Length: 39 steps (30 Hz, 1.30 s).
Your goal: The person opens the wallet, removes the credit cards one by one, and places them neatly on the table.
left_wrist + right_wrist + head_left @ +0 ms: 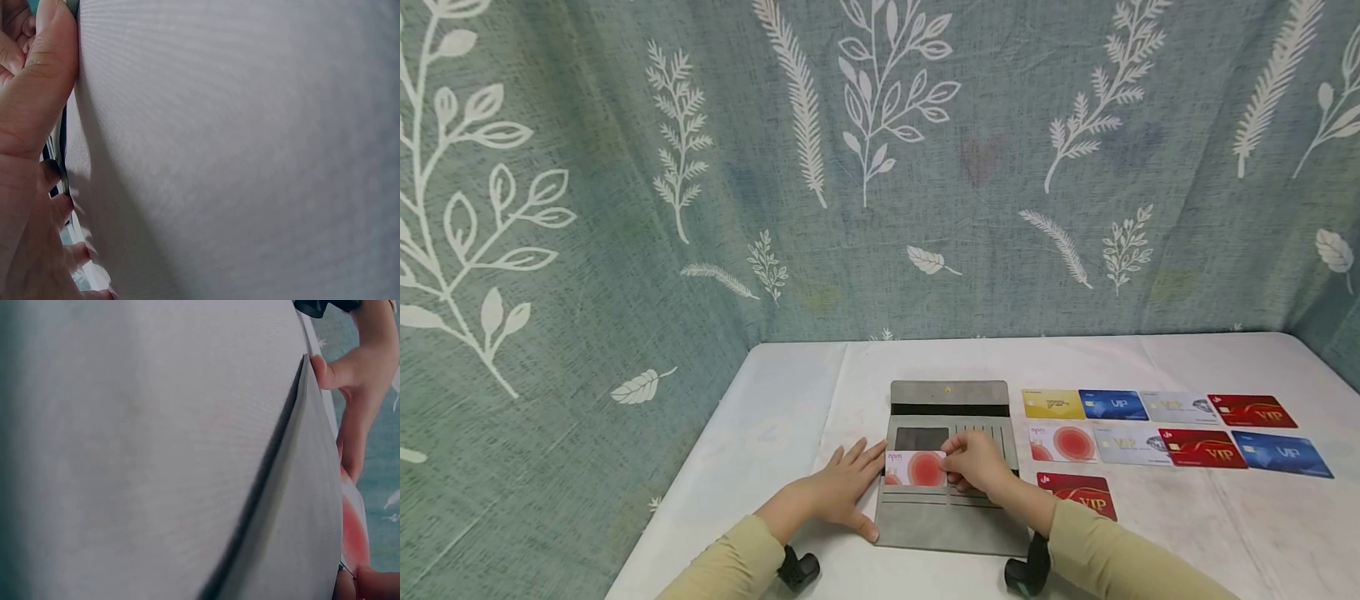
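A grey card wallet (947, 527) lies unfolded on the white table, showing a dark window, slots and a black band. My right hand (983, 463) pinches the right edge of a white card with red circles (916, 469) over the wallet's middle slots; whether its lower edge sits in a slot I cannot tell. With fingers spread, my left hand (844, 490) touches the wallet's left edge. In the right wrist view, the wallet (300, 481) rises at its near edge, and the card (355, 525) shows only partly. The left wrist view catches mostly tabletop beside the thumb (44, 81).
Right of the wallet, several cards lie in rows: a yellow card (1052, 404), a blue VIP card (1112, 405), silver and red ones. A lone red VIP card (1077, 493) lies nearest my right forearm. A patterned green curtain (880, 167) hangs behind the table.
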Available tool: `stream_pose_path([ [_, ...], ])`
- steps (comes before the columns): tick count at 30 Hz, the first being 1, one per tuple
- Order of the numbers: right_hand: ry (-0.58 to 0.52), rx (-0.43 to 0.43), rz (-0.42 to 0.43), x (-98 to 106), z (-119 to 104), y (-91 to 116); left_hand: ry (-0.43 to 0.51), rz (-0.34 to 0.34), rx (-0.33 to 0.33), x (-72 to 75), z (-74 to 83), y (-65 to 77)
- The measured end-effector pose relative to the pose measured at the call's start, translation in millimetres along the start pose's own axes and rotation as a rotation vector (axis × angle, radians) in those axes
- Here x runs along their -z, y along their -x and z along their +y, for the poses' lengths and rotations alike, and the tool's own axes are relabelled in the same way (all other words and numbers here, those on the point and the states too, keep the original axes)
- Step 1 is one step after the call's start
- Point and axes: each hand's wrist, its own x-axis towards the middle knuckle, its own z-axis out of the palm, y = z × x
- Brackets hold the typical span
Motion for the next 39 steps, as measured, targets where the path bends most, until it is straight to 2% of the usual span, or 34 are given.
stream_pose_path([
  [5, -0.009, 0.024, 0.008, -1.3, 0.3, 0.2, -0.004, 0.001, 0.002, -0.7, -1.0, -0.4],
  [15, 0.028, 0.089, -0.058, 0.1, 1.7, 3.9, 0.004, -0.004, 0.000, -0.4, -1.2, 0.0],
  [19, 0.015, 0.077, -0.060, 0.7, 2.2, 3.6, 0.010, -0.002, -0.001, -0.1, -1.6, 0.3],
  [27, -0.090, 0.005, -0.057, 7.2, 0.5, 1.4, 0.006, -0.003, 0.006, 0.0, -1.4, 0.0],
  [39, -0.165, -0.008, -0.041, 29.9, 2.0, 7.5, 0.001, 0.007, -0.001, -1.4, -2.3, -1.6],
])
